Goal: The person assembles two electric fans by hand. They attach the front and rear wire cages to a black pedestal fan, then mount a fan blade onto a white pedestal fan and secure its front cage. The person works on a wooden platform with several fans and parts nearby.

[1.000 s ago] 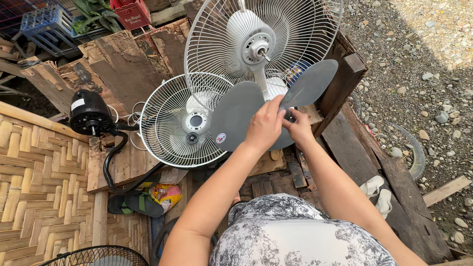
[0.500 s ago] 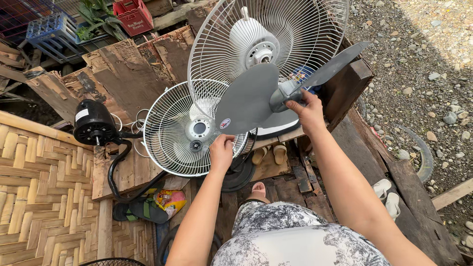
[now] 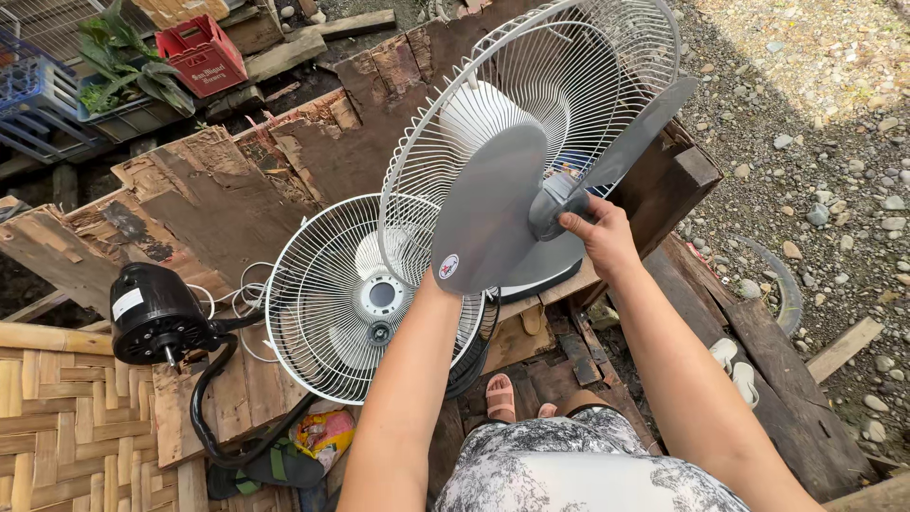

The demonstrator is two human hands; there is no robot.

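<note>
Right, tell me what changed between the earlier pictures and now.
The grey fan blade went up from the lower grille toward the upright grille. The right hand kept its hub; the left hand let go, then took the blade again from behind. The black motor stayed put.

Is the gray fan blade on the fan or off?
Off. The right hand holds the blade by its hub, in front of the open cage.

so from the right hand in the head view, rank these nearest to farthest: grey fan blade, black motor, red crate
1. grey fan blade: held at its hub by the right hand, in front of the upright white guard.
2. black motor: far to the left, on the wooden boards.
3. red crate: farthest, at the top left beside the green plants.
</note>
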